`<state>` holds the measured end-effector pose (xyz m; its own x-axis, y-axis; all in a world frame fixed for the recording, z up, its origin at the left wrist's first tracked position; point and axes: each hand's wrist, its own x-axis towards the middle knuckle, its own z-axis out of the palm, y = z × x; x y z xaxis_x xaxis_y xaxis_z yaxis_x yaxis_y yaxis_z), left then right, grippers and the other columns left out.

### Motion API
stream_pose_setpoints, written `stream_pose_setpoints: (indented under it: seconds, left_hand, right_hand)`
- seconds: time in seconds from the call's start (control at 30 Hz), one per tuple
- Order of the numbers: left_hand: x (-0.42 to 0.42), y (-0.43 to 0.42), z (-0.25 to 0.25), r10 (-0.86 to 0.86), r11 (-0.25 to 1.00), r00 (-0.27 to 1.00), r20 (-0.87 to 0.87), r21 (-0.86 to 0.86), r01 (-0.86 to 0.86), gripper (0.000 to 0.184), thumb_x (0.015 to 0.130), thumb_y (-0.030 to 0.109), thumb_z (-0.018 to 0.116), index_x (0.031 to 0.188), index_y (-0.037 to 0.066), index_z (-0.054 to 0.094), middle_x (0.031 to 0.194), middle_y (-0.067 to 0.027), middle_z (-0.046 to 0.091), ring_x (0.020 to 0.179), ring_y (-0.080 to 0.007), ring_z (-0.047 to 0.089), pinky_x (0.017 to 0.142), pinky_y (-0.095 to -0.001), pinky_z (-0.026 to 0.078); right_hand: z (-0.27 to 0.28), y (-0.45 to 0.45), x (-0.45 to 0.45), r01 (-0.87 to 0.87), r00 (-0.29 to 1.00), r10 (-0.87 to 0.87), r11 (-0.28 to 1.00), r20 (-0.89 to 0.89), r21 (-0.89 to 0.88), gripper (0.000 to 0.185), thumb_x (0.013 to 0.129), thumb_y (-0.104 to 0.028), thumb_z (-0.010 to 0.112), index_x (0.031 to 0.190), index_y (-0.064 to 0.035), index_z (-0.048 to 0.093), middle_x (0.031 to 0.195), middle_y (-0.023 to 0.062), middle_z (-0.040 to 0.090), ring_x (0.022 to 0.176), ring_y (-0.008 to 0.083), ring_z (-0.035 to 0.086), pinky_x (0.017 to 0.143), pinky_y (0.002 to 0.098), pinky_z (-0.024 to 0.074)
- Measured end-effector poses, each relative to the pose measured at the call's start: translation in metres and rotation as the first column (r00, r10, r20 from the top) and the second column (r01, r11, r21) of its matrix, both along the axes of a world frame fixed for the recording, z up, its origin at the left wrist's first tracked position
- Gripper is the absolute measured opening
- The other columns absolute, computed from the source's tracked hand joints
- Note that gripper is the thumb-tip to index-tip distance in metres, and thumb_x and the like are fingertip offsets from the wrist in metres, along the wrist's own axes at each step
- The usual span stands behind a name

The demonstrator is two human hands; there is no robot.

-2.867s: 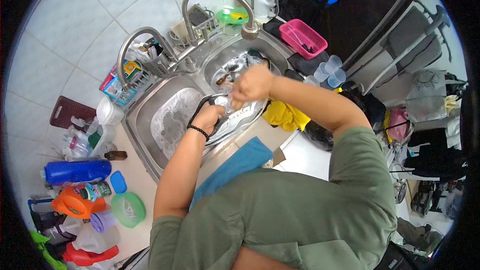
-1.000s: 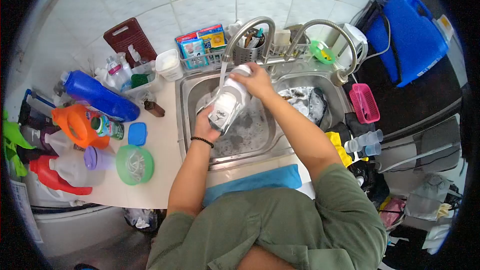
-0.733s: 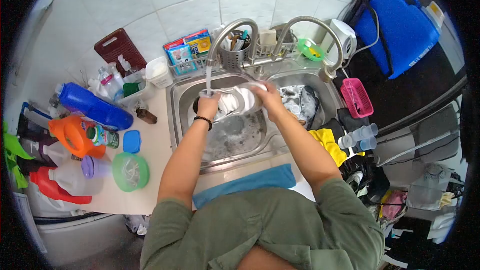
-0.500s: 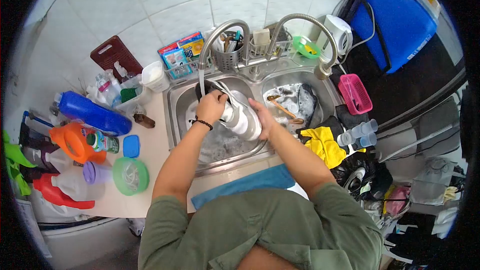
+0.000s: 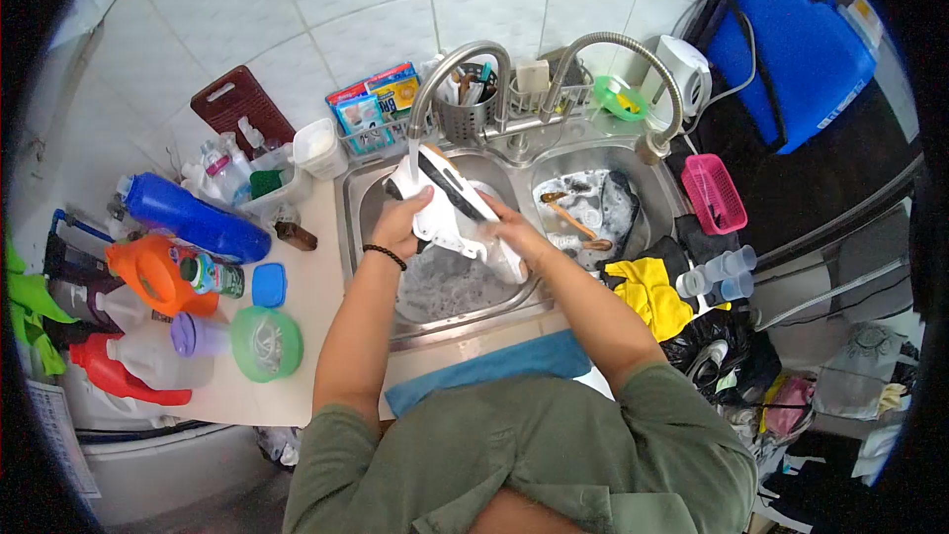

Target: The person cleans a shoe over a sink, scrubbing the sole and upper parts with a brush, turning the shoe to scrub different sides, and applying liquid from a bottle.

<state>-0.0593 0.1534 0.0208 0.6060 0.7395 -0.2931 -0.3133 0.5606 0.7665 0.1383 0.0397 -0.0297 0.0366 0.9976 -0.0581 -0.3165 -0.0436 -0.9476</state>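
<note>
Over the left half of the sink [image 5: 474, 327], I see a white shoe [image 5: 445, 217] tilted beneath the tap [image 5: 505, 79]. The left hand [image 5: 397, 224] has its grip clamped on the shoe; the right hand [image 5: 516, 239] touches its other side, though I can't tell whether that grip closes. Within the sink's right half lies a brush [image 5: 573, 219]. Left of the sink, a green bowl [image 5: 267, 341] sits on the surface [image 5: 318, 307].

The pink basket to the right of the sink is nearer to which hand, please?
Right. The right hand is at the white shoe, left of the basket across the right basin; the left hand is farther left, on the shoe's other side.
</note>
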Motion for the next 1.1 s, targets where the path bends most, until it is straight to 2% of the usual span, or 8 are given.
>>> stream_pose_setpoints:
  seconds: [0.17,0.37,0.4,0.53,0.63,0.73,0.9,1.1]
  left_hand:
    - [0.022,0.002,-0.012,0.371,0.927,0.859,-0.353,0.200,-0.318,0.074,0.084,0.054,0.073,0.109,-0.014,0.058,0.099,-0.0143,0.063,0.088,-0.0206,0.063,0.077,-0.0372,0.053]
    - [0.011,-0.001,0.008,0.280,0.959,0.795,-0.537,0.181,-0.216,0.077,0.088,0.067,0.058,0.120,-0.003,0.059,0.123,-0.0146,0.060,0.113,-0.0215,0.058,0.090,-0.0376,0.049]
    - [0.013,-0.008,0.015,0.372,0.928,0.864,-0.339,0.136,-0.346,0.067,0.090,0.059,0.061,0.119,-0.001,0.060,0.122,-0.0137,0.062,0.109,-0.0215,0.061,0.089,-0.0369,0.050]
    - [0.003,-0.018,0.036,0.097,0.995,0.968,-0.231,-0.004,-0.101,0.058,0.094,0.043,0.063,0.124,-0.006,0.058,0.111,-0.0119,0.068,0.099,-0.0205,0.065,0.087,-0.0346,0.051]
    - [0.010,-0.022,0.027,0.186,0.977,0.949,-0.255,0.150,-0.151,0.055,0.094,0.044,0.064,0.118,-0.005,0.061,0.109,-0.0111,0.068,0.094,-0.0194,0.066,0.083,-0.0345,0.052]
    - [0.007,-0.015,0.026,0.399,0.916,0.869,-0.292,0.176,-0.361,0.054,0.094,0.048,0.061,0.115,-0.002,0.061,0.109,-0.0111,0.066,0.096,-0.0192,0.064,0.084,-0.0351,0.050]
    - [-0.004,-0.017,0.047,0.407,0.911,0.898,0.166,-0.138,-0.388,0.070,0.099,0.062,0.031,0.135,0.006,0.053,0.136,-0.0133,0.057,0.127,-0.0318,0.053,0.110,-0.0447,0.039]
    - [-0.004,-0.035,0.044,0.475,0.880,0.853,0.217,-0.131,-0.457,0.065,0.099,0.059,0.029,0.133,0.010,0.054,0.136,-0.0109,0.057,0.126,-0.0316,0.052,0.109,-0.0476,0.040]
  right_hand:
    - [0.021,0.056,0.020,0.379,0.874,-0.301,0.913,0.382,-0.148,0.054,0.095,-0.053,0.053,0.120,-0.0060,0.061,0.101,0.0069,0.067,0.083,0.0156,0.061,0.079,0.0345,0.0475]
    - [0.072,0.119,0.040,0.028,0.986,-0.119,0.804,-0.114,-0.594,0.045,0.094,-0.061,0.048,0.085,-0.0185,0.056,0.062,-0.0046,0.054,0.052,0.0131,0.048,0.053,0.0301,0.0282]
    - [0.074,0.129,0.043,-0.042,0.976,-0.093,0.809,-0.198,-0.586,0.045,0.094,-0.060,0.048,0.080,-0.0178,0.054,0.062,-0.0038,0.056,0.055,0.0145,0.053,0.054,0.0311,0.0347]
    - [0.084,0.138,0.046,-0.239,0.783,-0.074,0.881,-0.617,-0.409,0.047,0.092,-0.059,0.051,0.087,-0.0131,0.056,0.071,-0.0023,0.063,0.063,0.0168,0.061,0.061,0.0299,0.0452]
    - [0.079,0.112,0.030,0.032,0.943,-0.160,0.916,-0.292,-0.399,0.047,0.091,-0.060,0.052,0.093,-0.0134,0.059,0.083,0.0008,0.067,0.065,0.0166,0.061,0.059,0.0289,0.0437]
    - [0.029,0.080,0.030,0.221,0.975,-0.176,0.829,0.135,-0.513,0.052,0.090,-0.064,0.051,0.114,-0.0185,0.061,0.112,0.0014,0.065,0.093,0.0151,0.060,0.075,0.0344,0.0428]
    - [0.011,0.009,0.017,0.007,0.934,-0.240,0.750,-0.264,-0.661,0.067,0.087,-0.071,0.050,0.130,-0.0197,0.059,0.139,0.0014,0.055,0.125,0.0246,0.051,0.102,0.0533,0.0342]
    - [0.049,-0.012,0.016,0.323,0.854,-0.443,0.862,-0.272,-0.389,0.040,0.095,-0.044,0.061,0.109,-0.0067,0.066,0.092,0.0032,0.071,0.081,0.0129,0.066,0.068,0.0278,0.0482]
